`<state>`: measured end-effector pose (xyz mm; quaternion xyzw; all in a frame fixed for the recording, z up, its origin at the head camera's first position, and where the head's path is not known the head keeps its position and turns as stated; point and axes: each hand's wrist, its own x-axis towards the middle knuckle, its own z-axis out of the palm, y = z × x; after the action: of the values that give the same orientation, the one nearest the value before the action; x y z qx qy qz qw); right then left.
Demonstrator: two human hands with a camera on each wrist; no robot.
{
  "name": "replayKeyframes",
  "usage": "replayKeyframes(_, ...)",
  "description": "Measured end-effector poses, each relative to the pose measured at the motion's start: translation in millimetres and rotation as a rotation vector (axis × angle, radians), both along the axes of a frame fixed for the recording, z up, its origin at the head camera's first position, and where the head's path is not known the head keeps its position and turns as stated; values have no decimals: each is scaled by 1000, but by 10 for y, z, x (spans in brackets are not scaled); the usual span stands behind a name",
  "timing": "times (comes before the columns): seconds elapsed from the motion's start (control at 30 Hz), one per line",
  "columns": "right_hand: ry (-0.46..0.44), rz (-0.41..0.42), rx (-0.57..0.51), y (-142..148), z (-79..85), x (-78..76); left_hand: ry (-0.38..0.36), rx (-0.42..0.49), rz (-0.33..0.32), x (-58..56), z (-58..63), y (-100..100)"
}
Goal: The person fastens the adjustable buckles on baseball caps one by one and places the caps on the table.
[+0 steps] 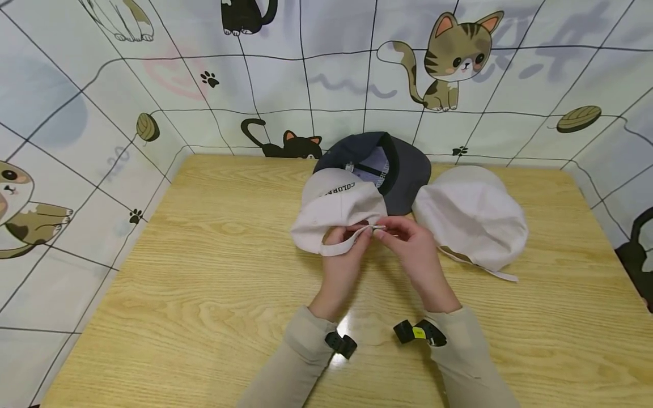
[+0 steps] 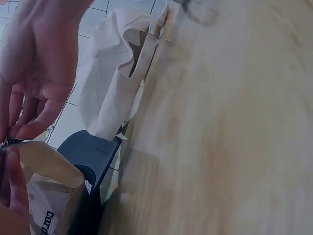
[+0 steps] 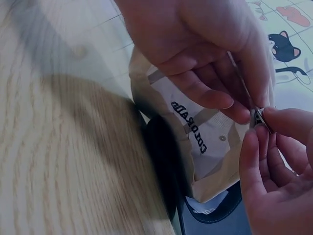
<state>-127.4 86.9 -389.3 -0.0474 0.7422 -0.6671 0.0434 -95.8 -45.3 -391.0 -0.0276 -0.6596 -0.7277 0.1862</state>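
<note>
A white cap (image 1: 339, 207) with dark COLORADO lettering lies in front of my hands, its back strap (image 1: 336, 249) toward me. My left hand (image 1: 343, 277) reaches to this strap and grips it near its end. My right hand (image 1: 420, 260) pinches the small metal buckle (image 3: 257, 118) on the strap between thumb and finger. Both hands' fingertips meet at the buckle in the right wrist view. Inside the cap, the lettering (image 3: 188, 127) shows through reversed, and a tan band lines the edge.
Behind the held cap, a dark navy cap (image 1: 412, 178) lies with its inside showing. A second white cap (image 1: 474, 218) sits to the right, its strap end (image 1: 504, 276) sticking out over the wooden table (image 1: 204, 317). Cat-print cloth (image 1: 331, 85) hangs around the back and sides.
</note>
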Motion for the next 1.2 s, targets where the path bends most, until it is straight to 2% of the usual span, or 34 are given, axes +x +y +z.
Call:
replayKeyframes(0.17,-2,50,-74,34,2,-4,-18,38,-59,-18,5,-19)
replayKeyframes(0.33,-3,48,-99,45,-9,-12,-39,50,-76,-22,8,-18)
replayKeyframes(0.63,-30,-7,-11,10,0,6,-54,102,-81,-29,7,-31)
replayKeyframes(0.87,-35,27,-65,-8,-26,3,-83,151,-129,-52,17,-71)
replayKeyframes(0.93,-35,31,-78,-11,-40,0,-95,171,-156,-65,-2,-86)
replayKeyframes(1.03,-35,22,-87,-15,-66,-7,-96,204,-188,-101,-93,-96)
replayKeyframes(1.2,-37,-1,-110,-23,-106,-16,-79,248,-199,-139,-197,-86)
